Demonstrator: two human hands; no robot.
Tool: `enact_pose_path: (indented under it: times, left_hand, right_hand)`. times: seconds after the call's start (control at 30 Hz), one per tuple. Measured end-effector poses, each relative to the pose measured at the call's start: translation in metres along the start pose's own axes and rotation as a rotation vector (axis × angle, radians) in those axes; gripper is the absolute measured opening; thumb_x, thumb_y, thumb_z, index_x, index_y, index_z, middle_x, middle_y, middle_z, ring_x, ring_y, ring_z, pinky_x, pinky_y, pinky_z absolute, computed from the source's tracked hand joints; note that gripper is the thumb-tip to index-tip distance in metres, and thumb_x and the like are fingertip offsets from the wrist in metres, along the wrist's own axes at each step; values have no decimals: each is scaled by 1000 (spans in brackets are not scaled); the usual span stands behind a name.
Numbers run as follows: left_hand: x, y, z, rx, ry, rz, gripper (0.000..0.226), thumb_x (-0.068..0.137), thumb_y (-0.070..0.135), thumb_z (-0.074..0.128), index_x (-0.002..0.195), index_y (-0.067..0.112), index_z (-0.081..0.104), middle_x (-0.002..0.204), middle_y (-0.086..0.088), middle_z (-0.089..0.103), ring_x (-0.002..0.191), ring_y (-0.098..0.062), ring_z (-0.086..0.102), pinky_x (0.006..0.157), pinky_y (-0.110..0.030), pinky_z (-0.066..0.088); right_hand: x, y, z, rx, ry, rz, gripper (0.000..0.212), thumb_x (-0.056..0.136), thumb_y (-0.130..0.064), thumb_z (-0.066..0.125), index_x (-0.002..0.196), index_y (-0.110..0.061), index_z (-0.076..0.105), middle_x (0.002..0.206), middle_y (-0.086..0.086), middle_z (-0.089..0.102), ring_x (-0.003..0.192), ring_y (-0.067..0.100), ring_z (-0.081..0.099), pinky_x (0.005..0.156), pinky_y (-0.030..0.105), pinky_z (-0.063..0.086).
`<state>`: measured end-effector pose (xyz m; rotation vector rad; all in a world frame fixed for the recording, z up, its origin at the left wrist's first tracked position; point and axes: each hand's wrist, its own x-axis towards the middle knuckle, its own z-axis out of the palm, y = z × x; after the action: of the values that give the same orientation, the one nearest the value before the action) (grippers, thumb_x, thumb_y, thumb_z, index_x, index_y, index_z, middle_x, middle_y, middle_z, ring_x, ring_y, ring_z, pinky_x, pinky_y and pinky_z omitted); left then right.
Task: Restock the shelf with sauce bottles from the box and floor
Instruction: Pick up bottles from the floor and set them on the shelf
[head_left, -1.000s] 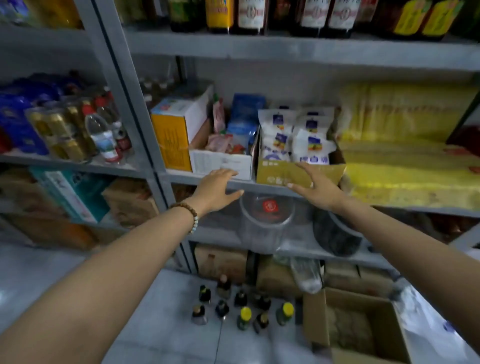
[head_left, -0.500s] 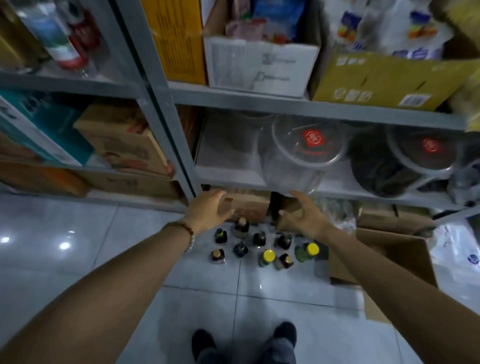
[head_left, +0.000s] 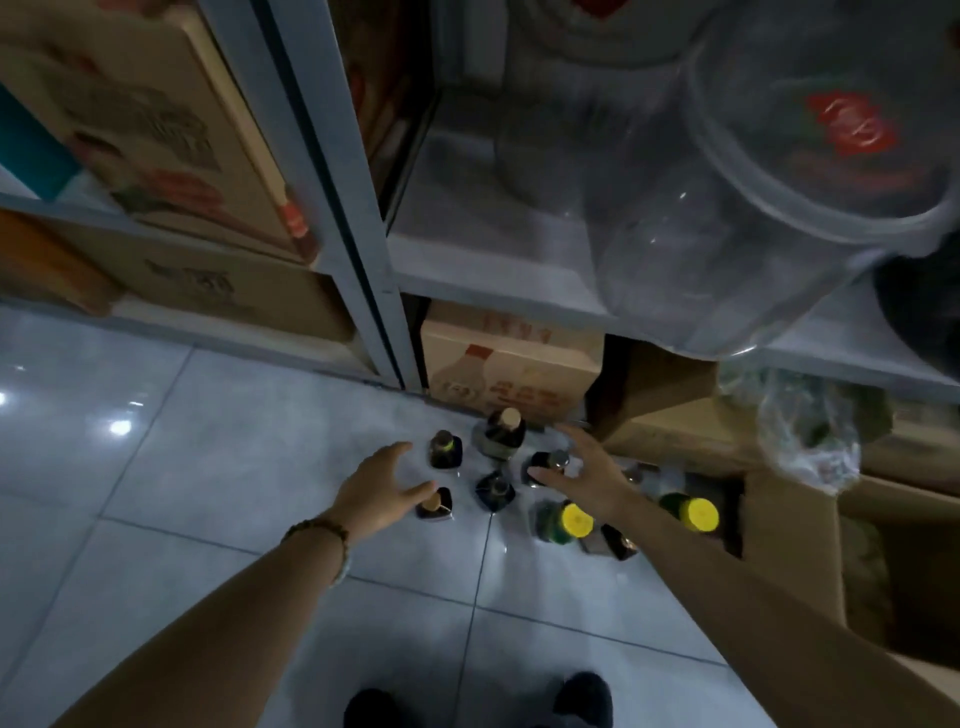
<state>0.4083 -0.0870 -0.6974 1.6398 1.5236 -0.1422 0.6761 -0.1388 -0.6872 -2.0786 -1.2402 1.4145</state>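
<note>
Several sauce bottles stand on the tiled floor in front of the grey shelf (head_left: 498, 299): a tall dark one with a tan cap (head_left: 500, 431), small dark ones (head_left: 444, 450), and two with yellow caps (head_left: 565, 521). My left hand (head_left: 378, 488) hovers open just left of the cluster, above a small dark bottle (head_left: 434, 505). Over the middle of the bottles my right hand (head_left: 587, 470) is spread open, holding nothing. An open cardboard box (head_left: 789, 551) sits on the floor at the right.
Clear plastic jars (head_left: 727, 218) with red labels fill the shelf above. Closed cartons (head_left: 511, 371) sit under the lowest shelf and on the left shelves (head_left: 156, 130). A crumpled plastic bag (head_left: 805, 431) hangs at the right. My shoes (head_left: 582, 699) are at the bottom edge.
Both hands have dropped from the upper shelf edge down to the bottles on the floor. The view has tilted downward and moved closer to them.
</note>
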Motion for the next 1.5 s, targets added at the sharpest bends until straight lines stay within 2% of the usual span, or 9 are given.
enact_pose_path:
  times: [0.27,0.33,0.47,0.57,0.73,0.9,1.13,1.23,1.5]
  left_hand:
    - [90,-86,93,-69,-92,26,99,63,48,81,143,25,28,150,3,32,136,-18,33,110,-35,33]
    - [112,-102,113,-99,-66,53,96,62,44,83,142,28,31,147,6,35,134,-17,36,109,-35,36]
    - [150,-123,134,-144,-139,145,74,57,43,86,121,42,49,130,12,53,122,-7,49,101,-28,44]
    - [167,-129,135,-181,-130,190,49,58,33,88,101,34,65,104,12,68,99,0,62,87,-20,50]
    - [182,-131,131,-203,-98,238,39,70,38,79,106,33,65,103,14,68,91,7,60,74,-6,44]
    - [196,-135,133,-360,-22,189,40,74,38,76,110,22,67,103,3,71,94,-9,65,89,-29,52]
    - [203,-142,141,-410,20,219,51,62,20,86,109,20,65,101,3,71,94,-9,66,86,-29,53]
    - [207,-143,140,-409,31,249,49,63,17,86,108,15,66,101,0,71,94,-10,67,85,-28,54]
    - [207,-149,140,-448,74,246,49,65,18,84,109,16,64,102,1,70,93,-11,67,86,-32,54]
  right_hand:
    - [121,66,62,-10,36,-142,94,59,-56,78,138,-26,39,143,-1,40,131,20,40,109,41,37]
    - [145,78,72,1,35,-172,93,65,-45,81,142,-22,33,146,1,36,134,20,36,112,40,33]
    - [184,95,88,112,27,-170,87,72,-25,80,143,-18,31,142,1,42,131,20,39,112,39,34]
    - [205,102,95,109,31,-179,71,74,-19,79,134,-13,41,125,0,52,124,21,46,104,31,38]
    - [221,107,100,125,60,-210,66,76,-18,77,133,-7,46,130,6,55,122,22,49,103,33,40]
    - [228,114,103,170,64,-213,60,76,-14,76,129,-5,51,127,9,58,121,24,52,106,42,41]
    - [229,117,104,130,42,-255,64,73,-18,79,129,-6,50,125,9,61,118,25,55,104,43,43]
    - [224,115,103,116,62,-292,66,75,-19,77,132,-7,45,125,3,56,118,19,51,102,34,42]
    - [203,88,105,-26,262,-633,73,76,-29,77,138,-19,40,139,-4,47,127,9,44,104,25,38]
